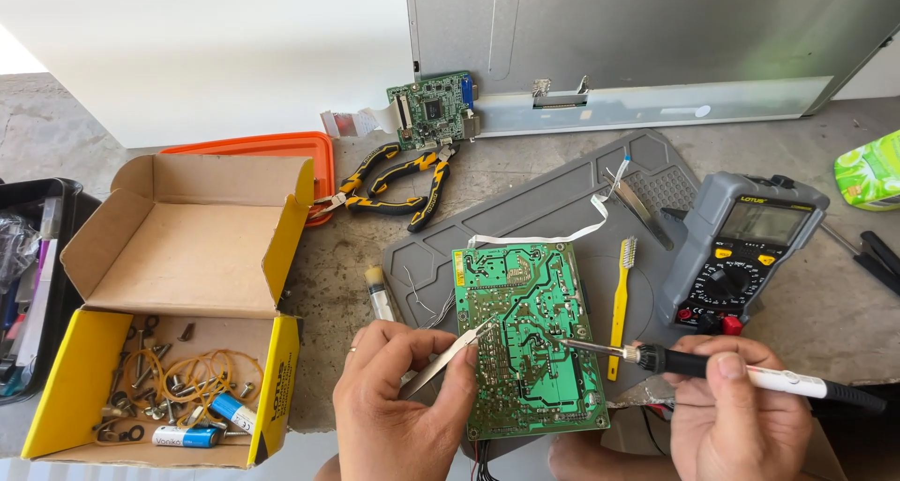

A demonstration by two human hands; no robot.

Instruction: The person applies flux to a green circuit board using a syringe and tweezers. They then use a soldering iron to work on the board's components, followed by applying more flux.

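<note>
Left hand (398, 411) pinches metal tweezers (445, 357) against green circuit board (525, 338); right hand (736, 406) grips soldering iron (712, 368), tip touching board; board lies on grey work mat (525, 209), multimeter (741, 251) beside.

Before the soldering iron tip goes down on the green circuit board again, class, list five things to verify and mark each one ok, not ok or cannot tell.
1. Left hand grips the metal tweezers, tips on the board: ok.
2. Right hand holds the soldering iron by its handle, clear of the metal tip: ok.
3. Green circuit board lies solder side up on the grey work mat: ok.
4. Iron tip hot enough: cannot tell.
5. Yellow brush and multimeter lie clear of the iron tip: ok.
</note>
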